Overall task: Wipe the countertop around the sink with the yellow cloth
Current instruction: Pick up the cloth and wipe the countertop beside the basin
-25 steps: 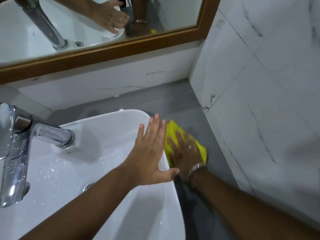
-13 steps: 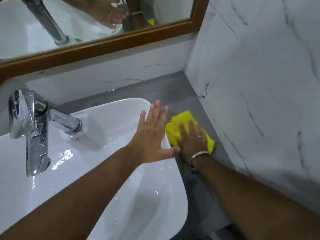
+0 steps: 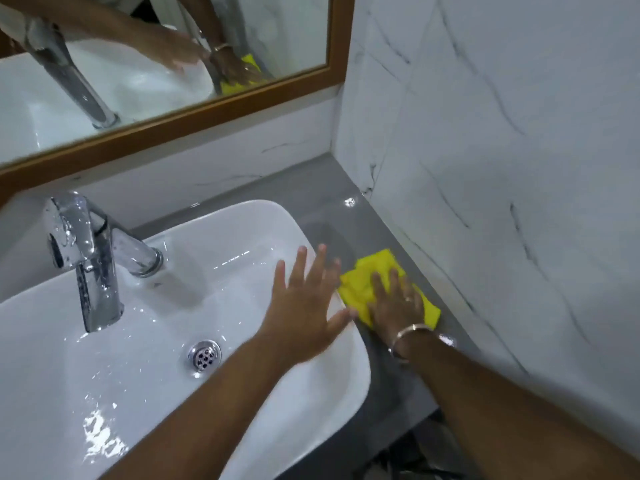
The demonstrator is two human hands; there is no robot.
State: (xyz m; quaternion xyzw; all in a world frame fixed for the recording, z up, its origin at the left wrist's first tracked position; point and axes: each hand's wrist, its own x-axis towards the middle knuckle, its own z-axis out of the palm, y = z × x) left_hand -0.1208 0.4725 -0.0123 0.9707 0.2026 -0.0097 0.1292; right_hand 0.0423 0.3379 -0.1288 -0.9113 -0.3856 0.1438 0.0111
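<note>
The yellow cloth (image 3: 363, 275) lies on the grey countertop (image 3: 332, 216), in the narrow strip between the white sink (image 3: 242, 233) and the marble side wall. My right hand (image 3: 398, 301) presses flat on the cloth, fingers spread, a metal bangle on the wrist. My left hand (image 3: 306, 299) rests open on the sink's right rim, fingers apart, holding nothing. The part of the cloth under my right palm is hidden.
A chrome tap (image 3: 86, 258) stands at the sink's left, and the wet basin has a drain (image 3: 204, 355). A wood-framed mirror (image 3: 173, 119) hangs on the back wall. The marble side wall (image 3: 502, 202) closes off the right. The counter's front edge drops off at lower right.
The view has tilted down and left, so the drain and more basin show. My right hand stays flat on the cloth beside the sink, and my left hand stays on the rim.
</note>
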